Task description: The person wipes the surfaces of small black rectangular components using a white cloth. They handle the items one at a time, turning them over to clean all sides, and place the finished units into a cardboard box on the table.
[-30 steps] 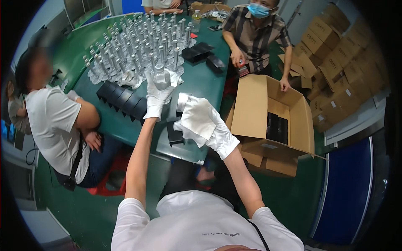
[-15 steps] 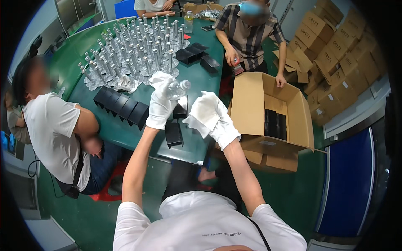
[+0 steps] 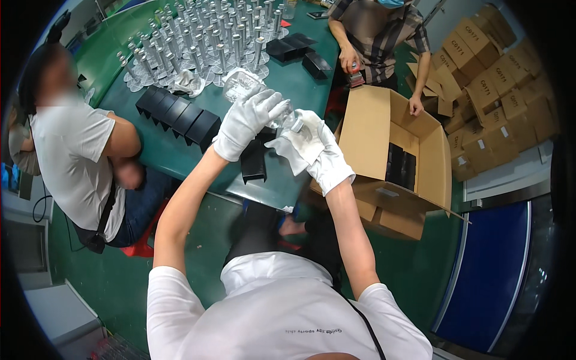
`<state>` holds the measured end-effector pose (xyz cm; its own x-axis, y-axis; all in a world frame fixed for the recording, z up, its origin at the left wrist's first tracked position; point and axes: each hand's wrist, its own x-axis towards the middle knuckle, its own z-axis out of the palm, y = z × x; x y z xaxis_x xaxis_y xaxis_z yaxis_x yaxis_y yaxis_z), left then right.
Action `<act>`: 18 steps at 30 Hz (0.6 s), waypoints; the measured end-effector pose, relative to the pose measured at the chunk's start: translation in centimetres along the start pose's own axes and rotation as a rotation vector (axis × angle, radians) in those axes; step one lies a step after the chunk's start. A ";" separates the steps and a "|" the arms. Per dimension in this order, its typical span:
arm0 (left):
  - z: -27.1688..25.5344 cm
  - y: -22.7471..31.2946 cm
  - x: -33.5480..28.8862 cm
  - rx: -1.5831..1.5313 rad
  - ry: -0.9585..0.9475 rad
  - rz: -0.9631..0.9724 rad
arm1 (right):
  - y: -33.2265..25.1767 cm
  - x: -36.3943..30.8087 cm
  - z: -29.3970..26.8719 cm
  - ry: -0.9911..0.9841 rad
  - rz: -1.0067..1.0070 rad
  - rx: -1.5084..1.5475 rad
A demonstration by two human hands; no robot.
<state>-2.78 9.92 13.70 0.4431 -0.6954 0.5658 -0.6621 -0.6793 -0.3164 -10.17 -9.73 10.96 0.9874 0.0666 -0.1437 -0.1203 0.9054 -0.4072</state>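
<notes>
My left hand (image 3: 249,120), in a white glove, is wrapped round a clear, shiny piece that looks like glass (image 3: 243,84). Its broad end sticks out beyond the fingers, and its narrower knobbed end points at my right hand; the grip hides the middle. A white cloth (image 3: 305,141) lies folded in my gloved right hand (image 3: 330,165), which is closed on it and cups it against the narrow end. Just below my hands, an open black box (image 3: 253,163) rests on the green table (image 3: 279,186).
Many silver posts on clear round bases (image 3: 222,57) crowd the table's far side. A row of black boxes (image 3: 177,117) stands left of my hands. At right is an open carton (image 3: 369,129) holding black boxes. A person (image 3: 78,162) sits at left; another (image 3: 384,48) holds a red tool.
My left hand has tilted the clear piece, bringing its narrow end to the right. My right hand and its cloth have come against that end; the hands were apart before.
</notes>
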 end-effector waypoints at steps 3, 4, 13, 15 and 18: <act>-0.6 -0.1 0.4 -0.060 -0.011 -0.006 | -0.2 0.1 0.6 -0.043 0.132 0.055; -0.8 -0.3 0.5 -0.097 -0.029 -0.015 | -0.4 0.2 1.1 -0.077 0.194 0.080; 6.7 -1.9 -1.2 -1.087 0.387 -0.581 | 0.8 2.3 -0.6 -0.302 0.192 0.227; 10.7 -3.6 -1.7 -1.432 0.509 -0.785 | 0.8 2.3 -1.3 -0.361 0.189 0.277; 13.5 -5.9 -2.3 -0.993 0.507 -0.861 | 0.6 0.3 -0.6 -0.240 0.206 0.208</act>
<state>8.24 12.38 4.02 0.8000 0.1508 0.5808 -0.5381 -0.2482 0.8055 -10.00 -9.42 10.10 0.9435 0.3306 0.0222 -0.3202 0.9268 -0.1961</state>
